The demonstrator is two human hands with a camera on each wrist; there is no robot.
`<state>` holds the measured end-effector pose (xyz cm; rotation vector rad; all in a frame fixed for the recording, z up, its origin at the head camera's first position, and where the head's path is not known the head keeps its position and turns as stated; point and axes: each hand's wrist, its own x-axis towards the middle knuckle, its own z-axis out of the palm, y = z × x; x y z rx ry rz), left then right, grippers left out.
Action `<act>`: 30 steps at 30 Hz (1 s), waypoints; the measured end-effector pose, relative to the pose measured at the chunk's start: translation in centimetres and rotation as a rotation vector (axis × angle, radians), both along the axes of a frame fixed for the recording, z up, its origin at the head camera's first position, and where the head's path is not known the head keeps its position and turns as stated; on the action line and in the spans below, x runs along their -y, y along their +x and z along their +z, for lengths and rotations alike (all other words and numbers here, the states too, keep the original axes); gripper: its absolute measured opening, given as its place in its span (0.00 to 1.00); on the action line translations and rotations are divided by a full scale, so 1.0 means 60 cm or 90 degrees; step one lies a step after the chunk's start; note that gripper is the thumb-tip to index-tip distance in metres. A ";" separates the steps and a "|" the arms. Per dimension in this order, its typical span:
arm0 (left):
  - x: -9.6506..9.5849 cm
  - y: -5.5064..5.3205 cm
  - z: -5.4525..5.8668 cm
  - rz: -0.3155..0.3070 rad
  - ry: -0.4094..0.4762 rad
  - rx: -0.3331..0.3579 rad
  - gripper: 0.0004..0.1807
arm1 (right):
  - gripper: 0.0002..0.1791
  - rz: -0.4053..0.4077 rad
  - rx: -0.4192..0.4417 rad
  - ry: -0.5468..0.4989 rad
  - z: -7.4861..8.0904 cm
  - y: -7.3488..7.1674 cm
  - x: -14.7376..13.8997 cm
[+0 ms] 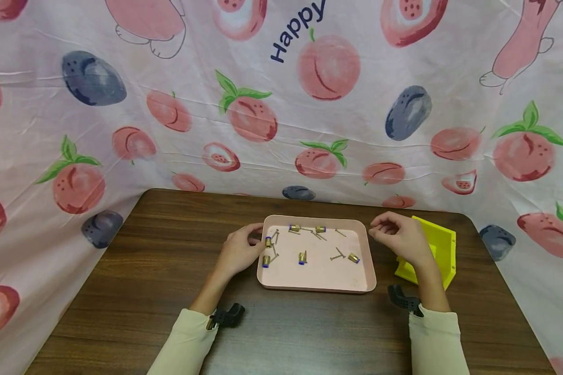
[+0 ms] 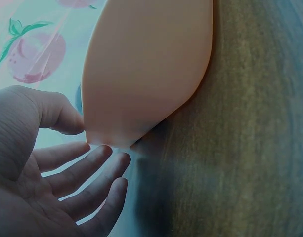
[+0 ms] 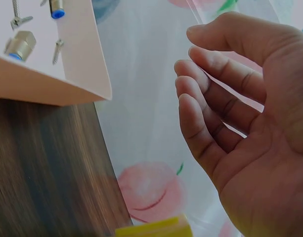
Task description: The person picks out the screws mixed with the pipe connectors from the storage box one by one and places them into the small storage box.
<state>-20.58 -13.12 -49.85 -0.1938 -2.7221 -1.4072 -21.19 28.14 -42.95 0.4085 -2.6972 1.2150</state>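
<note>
At the left rim of a shallow pink tray (image 1: 323, 281), my left hand (image 1: 241, 250) has its thumb and fingertips against or very near the edge. Its fingers are relaxed in the left wrist view, where the tray wall (image 2: 146, 74) rises above them. My right hand (image 1: 401, 237) hovers just off the tray's right rim, fingers loosely bent and nothing between them; a gap separates it from the tray in the right wrist view. Inside the tray lie several brass push-in fittings (image 1: 354, 258) with blue collars and several thin screws (image 1: 340, 233), scattered.
Beside and partly behind my right forearm, a yellow plastic bin (image 1: 445, 250) stands on the table. The dark wooden tabletop (image 1: 169, 260) ends at a fruit-print cloth (image 1: 262, 172) hung behind and at both sides. Each wrist wears a black camera mount (image 1: 230, 315).
</note>
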 end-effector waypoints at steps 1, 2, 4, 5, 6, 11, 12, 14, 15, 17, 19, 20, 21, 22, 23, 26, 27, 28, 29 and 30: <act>-0.001 0.002 0.003 0.001 -0.002 0.002 0.29 | 0.07 0.003 -0.002 0.001 -0.002 -0.001 0.003; -0.002 0.004 0.006 0.003 -0.003 0.003 0.29 | 0.07 0.007 -0.005 0.001 -0.003 -0.002 0.006; -0.003 0.008 0.011 0.004 -0.003 0.000 0.29 | 0.06 0.017 -0.009 0.004 -0.007 -0.005 0.011; -0.004 0.009 0.012 0.005 -0.006 -0.001 0.29 | 0.06 0.022 -0.012 0.005 -0.007 -0.005 0.014; -0.004 0.010 0.013 0.006 -0.007 0.000 0.29 | 0.06 0.026 -0.014 0.007 -0.009 -0.006 0.017; -0.008 0.011 0.017 0.012 -0.009 0.021 0.29 | 0.07 0.043 -0.015 0.016 -0.017 -0.012 0.027; -0.007 0.010 0.015 0.011 -0.008 0.019 0.29 | 0.07 0.044 -0.015 0.017 -0.019 -0.013 0.029; 0.000 -0.001 -0.009 0.007 -0.014 0.001 0.29 | 0.07 0.050 -0.019 0.016 -0.021 -0.015 0.033; 0.003 -0.006 -0.019 0.006 -0.016 -0.005 0.29 | 0.07 0.053 -0.020 0.017 -0.022 -0.016 0.035; 0.009 -0.016 -0.038 0.003 -0.018 -0.015 0.29 | 0.07 0.061 -0.019 0.015 -0.022 -0.017 0.039; 0.014 -0.027 -0.061 0.006 -0.027 -0.027 0.29 | 0.07 0.068 -0.013 0.014 -0.022 -0.018 0.043; 0.013 -0.027 -0.061 0.007 -0.023 -0.020 0.29 | 0.07 0.071 -0.007 0.013 -0.022 -0.018 0.045; 0.014 -0.022 -0.056 0.002 -0.020 -0.020 0.29 | 0.07 0.072 0.001 0.011 -0.023 -0.018 0.046; 0.014 -0.024 -0.060 0.001 -0.019 -0.018 0.29 | 0.07 0.073 0.008 0.008 -0.023 -0.018 0.046; 0.015 -0.027 -0.066 0.002 -0.022 -0.018 0.30 | 0.07 0.076 0.015 0.007 -0.023 -0.018 0.047; 0.016 -0.031 -0.072 0.001 -0.018 -0.005 0.30 | 0.08 0.087 0.030 0.016 -0.027 -0.021 0.048; 0.016 -0.032 -0.074 0.003 -0.023 -0.006 0.30 | 0.08 0.092 0.036 0.020 -0.028 -0.024 0.049; 0.016 -0.039 -0.082 0.009 -0.027 -0.001 0.30 | 0.08 0.099 0.040 0.027 -0.030 -0.026 0.050; 0.016 -0.038 -0.079 0.012 -0.029 0.000 0.30 | 0.08 0.107 0.046 0.030 -0.031 -0.029 0.051; 0.015 -0.036 -0.074 0.015 -0.030 0.002 0.30 | 0.08 0.113 0.052 0.035 -0.033 -0.032 0.052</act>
